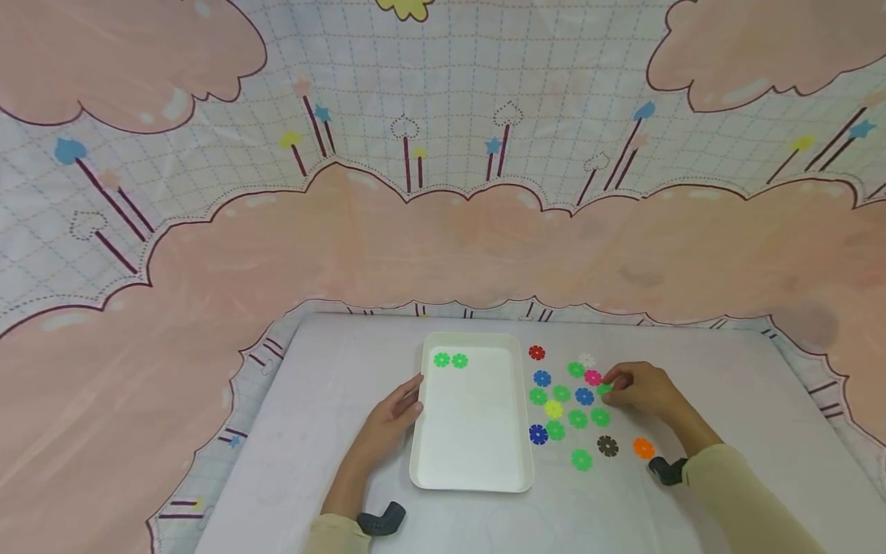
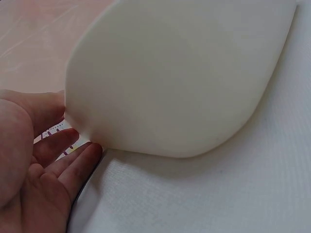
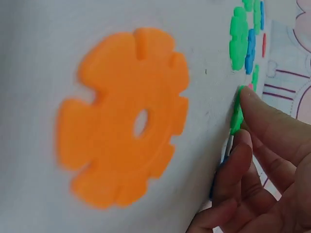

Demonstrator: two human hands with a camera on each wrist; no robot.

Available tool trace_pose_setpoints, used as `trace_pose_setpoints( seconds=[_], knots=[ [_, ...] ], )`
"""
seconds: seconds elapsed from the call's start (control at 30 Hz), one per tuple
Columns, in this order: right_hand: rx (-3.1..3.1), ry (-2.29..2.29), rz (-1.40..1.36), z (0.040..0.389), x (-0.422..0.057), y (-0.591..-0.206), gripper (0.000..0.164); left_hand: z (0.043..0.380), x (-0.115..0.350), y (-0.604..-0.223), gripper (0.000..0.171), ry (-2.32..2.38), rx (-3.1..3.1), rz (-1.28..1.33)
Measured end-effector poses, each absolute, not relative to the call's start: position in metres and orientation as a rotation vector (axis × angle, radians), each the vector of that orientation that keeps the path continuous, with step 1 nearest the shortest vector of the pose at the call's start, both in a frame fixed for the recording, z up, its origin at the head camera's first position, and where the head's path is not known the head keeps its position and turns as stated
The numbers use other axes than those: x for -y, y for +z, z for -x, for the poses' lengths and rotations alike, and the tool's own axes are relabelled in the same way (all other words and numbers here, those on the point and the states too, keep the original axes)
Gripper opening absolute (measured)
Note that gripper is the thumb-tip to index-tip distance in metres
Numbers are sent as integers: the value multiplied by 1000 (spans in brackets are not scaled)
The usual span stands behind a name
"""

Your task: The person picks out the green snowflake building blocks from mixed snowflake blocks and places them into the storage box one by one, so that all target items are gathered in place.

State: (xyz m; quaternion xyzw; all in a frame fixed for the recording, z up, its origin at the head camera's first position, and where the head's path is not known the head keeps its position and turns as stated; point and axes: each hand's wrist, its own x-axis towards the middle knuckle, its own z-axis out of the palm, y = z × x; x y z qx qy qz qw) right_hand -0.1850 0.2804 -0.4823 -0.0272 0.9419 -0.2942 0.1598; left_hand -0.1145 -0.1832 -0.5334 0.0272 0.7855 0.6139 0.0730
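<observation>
A white rectangular tray lies on the table with two green notched discs side by side in its far left corner. My left hand touches the tray's left edge with its fingertips and thumb; the left wrist view shows the tray wall close up beside them. To the right of the tray, my right hand pinches a green snowflake disc between thumb and fingers, at the right side of the scattered discs. A pink disc lies just left of these fingertips.
Several loose discs lie right of the tray, among them a red one, a yellow one, a black one and more green ones. An orange disc lies near my right wrist. A patterned cloth hangs behind the white table.
</observation>
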Motion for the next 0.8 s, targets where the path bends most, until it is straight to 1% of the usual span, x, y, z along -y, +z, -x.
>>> trace_pose_setpoints(
  seconds=[0.27,0.5,0.8],
  knots=[
    [-2694,-855,66,190,-278,-487,34,115,184,-534,51,1849,-2349,-70],
    [-2685,-809,36,193,-276,-488,38,116,186,-537,53,1820,-2373,-81],
    [-2641,-832,34,195,-277,-486,37,115,184,-536,52,1837,-2366,-84]
  ],
)
